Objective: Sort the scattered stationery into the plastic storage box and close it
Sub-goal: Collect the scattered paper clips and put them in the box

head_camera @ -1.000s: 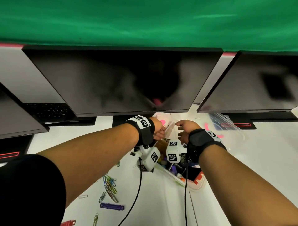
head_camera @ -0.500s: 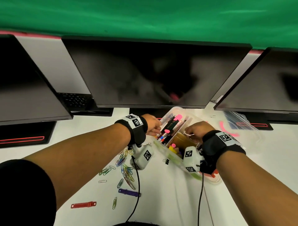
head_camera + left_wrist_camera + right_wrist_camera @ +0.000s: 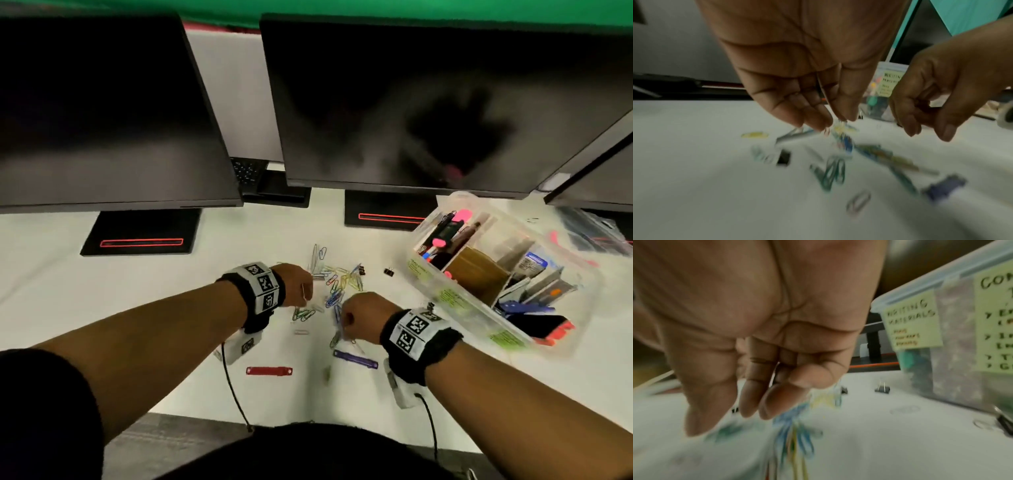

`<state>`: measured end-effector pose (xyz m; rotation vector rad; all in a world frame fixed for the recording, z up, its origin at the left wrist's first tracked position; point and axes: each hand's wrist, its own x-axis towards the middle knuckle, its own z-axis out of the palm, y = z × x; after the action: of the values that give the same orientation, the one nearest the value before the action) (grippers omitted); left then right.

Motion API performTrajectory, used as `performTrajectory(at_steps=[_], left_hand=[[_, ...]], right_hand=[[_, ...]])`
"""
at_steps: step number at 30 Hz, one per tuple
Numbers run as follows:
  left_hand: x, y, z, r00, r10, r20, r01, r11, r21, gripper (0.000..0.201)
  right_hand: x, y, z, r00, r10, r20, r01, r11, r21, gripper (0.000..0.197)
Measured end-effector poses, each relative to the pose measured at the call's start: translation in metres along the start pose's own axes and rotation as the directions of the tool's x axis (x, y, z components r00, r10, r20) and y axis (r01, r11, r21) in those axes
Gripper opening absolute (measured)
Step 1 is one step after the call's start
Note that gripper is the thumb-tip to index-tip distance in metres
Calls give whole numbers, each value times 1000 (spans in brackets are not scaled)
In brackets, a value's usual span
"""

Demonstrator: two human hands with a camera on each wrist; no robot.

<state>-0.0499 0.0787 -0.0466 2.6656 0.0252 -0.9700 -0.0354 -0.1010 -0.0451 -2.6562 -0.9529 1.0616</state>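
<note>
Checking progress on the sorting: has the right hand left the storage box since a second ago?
Yes. The right hand has moved off the storage box, leftward and nearer, above the paper clips.

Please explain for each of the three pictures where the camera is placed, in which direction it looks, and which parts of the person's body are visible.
Head: worn on the head, looks forward and down at the desk; shows both forearms, left hand and right hand.
Left wrist: looks along the left hand's fingers toward blurred paper clips; the right hand shows too.
Right wrist: looks along the right hand's fingers; only that hand shows.
Shared: all three show the paper clips and the labelled storage box.
</note>
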Motion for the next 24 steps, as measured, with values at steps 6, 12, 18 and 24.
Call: performTrajectory(at_steps=[6, 12, 18, 24], left_hand=[[-15, -37, 36, 998, 38, 49, -42, 996, 83, 26], [0, -50, 33, 997, -7, -77, 8, 1000, 16, 25], [24, -47, 21, 976, -74, -206, 75, 997, -4, 32], [38, -43, 30, 979, -144, -142, 137, 989, -60, 40]], right_hand=[[8, -1, 45, 988, 93, 121, -82, 992, -91, 29], [16, 9, 51, 991, 132, 11, -131, 991, -28, 20], [12, 17, 43, 947, 225, -228, -211, 974, 84, 19], [6, 26, 34, 890, 354, -288, -259, 911, 321, 10]])
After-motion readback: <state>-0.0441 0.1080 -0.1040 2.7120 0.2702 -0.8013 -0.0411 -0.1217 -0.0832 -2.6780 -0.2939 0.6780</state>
